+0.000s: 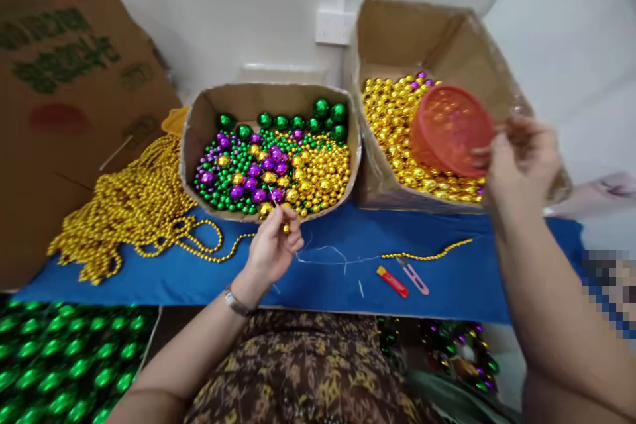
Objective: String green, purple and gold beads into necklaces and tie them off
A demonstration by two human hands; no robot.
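My left hand (276,242) is closed in a pinch on a thin pale needle (273,196) that points up over the near rim of the middle box. A gold bead (286,228) shows at its fingers, and fine thread (322,261) trails on the cloth beside the hand. At the right, my right hand (521,156) grips the edge of a red see-through plastic tub (454,132), held tilted over gold beads (390,122) in the tall cardboard box (370,172). Some of its fingers are hidden or blurred.
Green, purple and gold beads lie in the middle cardboard box (186,146). Gold bead strings (134,192) are heaped on the blue cloth (318,291) at left. A red-and-yellow lighter (392,281), pink thread snips (415,277) and a short gold strand (432,256) lie in front.
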